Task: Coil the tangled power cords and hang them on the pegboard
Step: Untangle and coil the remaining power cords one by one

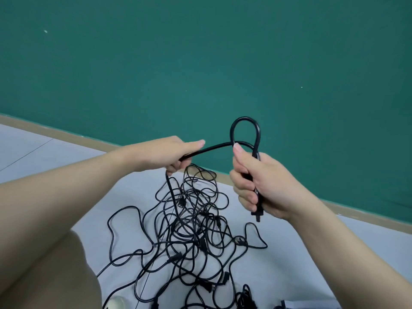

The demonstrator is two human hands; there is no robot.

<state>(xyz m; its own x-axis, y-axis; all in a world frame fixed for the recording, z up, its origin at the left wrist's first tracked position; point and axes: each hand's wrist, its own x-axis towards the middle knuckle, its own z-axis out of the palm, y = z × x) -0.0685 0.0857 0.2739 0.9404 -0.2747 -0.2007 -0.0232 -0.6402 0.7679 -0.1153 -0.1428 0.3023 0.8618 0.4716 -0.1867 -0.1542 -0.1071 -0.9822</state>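
A big green wall (pixel 200 52) fills the top and middle of the picture. It has a few tiny white specks on it. Along the bottom of the wall runs a tan strip (pixel 66 136), going from the middle left down to the lower right. Below the strip is a pale gray floor (pixel 33 157). A thin dark line crosses the floor at the left. The light is soft and even.

Tangle of black cords (pixel 196 230) sprawls over the floor (pixel 66 170) between the forearms, blocking the middle. Bare floor to its left and far right. Green wall (pixel 200 63) closes the far side.
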